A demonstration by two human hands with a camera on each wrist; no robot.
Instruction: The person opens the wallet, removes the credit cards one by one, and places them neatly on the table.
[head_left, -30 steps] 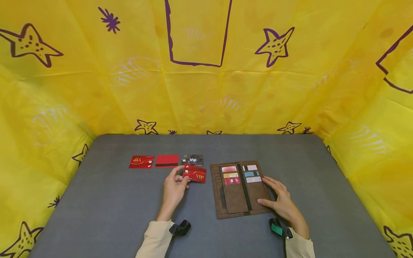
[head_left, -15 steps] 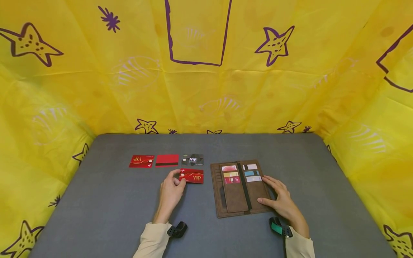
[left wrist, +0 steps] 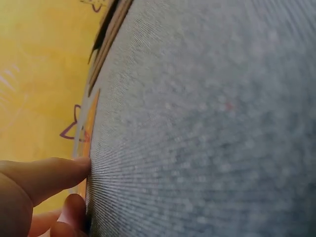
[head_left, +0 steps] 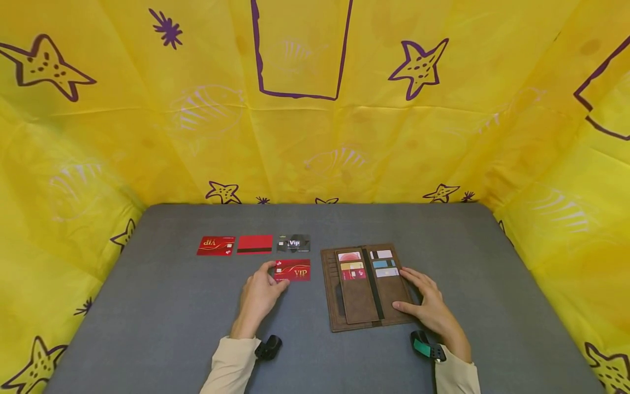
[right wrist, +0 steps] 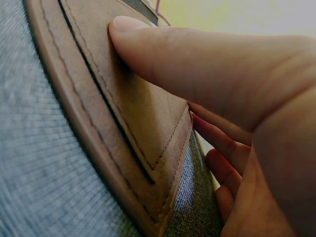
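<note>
A red VIP card [head_left: 292, 270] lies on the grey table, just in front of a dark Vip card [head_left: 293, 243]. My left hand [head_left: 260, 293] holds the red VIP card by its left end, index finger at the left edge and thumb at the near edge. In the left wrist view the card [left wrist: 90, 123] shows edge-on, low against the cloth. My right hand [head_left: 433, 309] rests on the right side of an opened brown wallet [head_left: 361, 301]. Its straight thumb [right wrist: 133, 27] presses on the leather, with the other fingers along the wallet's edge.
Left of the dark card lie a red card with a black stripe [head_left: 254, 244] and another red VIP card [head_left: 216, 245], in one row. Several cards [head_left: 384, 265] show in the wallet's slots. Yellow patterned cloth [head_left: 315, 137] encloses the table [head_left: 162, 306] behind and at both sides.
My left hand has moved slightly left and towards me with the red VIP card, straightening it off the dark card. Its thumb has slid to the near edge. The right hand stays put.
</note>
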